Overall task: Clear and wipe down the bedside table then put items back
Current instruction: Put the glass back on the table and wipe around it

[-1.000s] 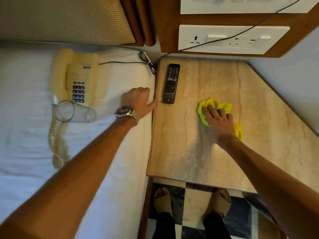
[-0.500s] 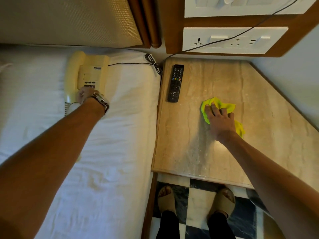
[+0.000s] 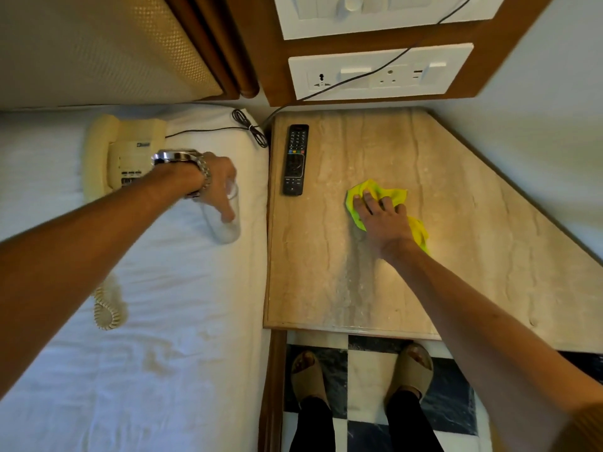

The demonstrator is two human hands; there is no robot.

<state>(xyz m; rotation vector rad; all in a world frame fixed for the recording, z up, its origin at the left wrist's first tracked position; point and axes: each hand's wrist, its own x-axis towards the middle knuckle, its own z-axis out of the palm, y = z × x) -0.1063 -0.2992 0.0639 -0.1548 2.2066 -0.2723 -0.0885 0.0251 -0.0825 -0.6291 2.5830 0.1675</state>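
Two steps are overlapping: the left hand (image 3: 215, 181) is gripping the glass (image 3: 225, 226) in curled fingers over the bed (image 3: 163, 321), while the right hand (image 3: 381, 220) is pressing flat fingers on the yellow cloth (image 3: 393, 194) at the middle of the surface (image 3: 489, 239). Next, probably, carrying the glass right, clear of the remote (image 3: 295, 159).

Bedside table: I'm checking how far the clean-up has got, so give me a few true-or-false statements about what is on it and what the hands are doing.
1. The remote lies on the bedside table. True.
2. The left hand holds the remote. False: it grips a clear glass over the bed.
3. The right hand presses a yellow cloth onto the table. True.
4. The telephone stands on the table. False: it lies on the bed.
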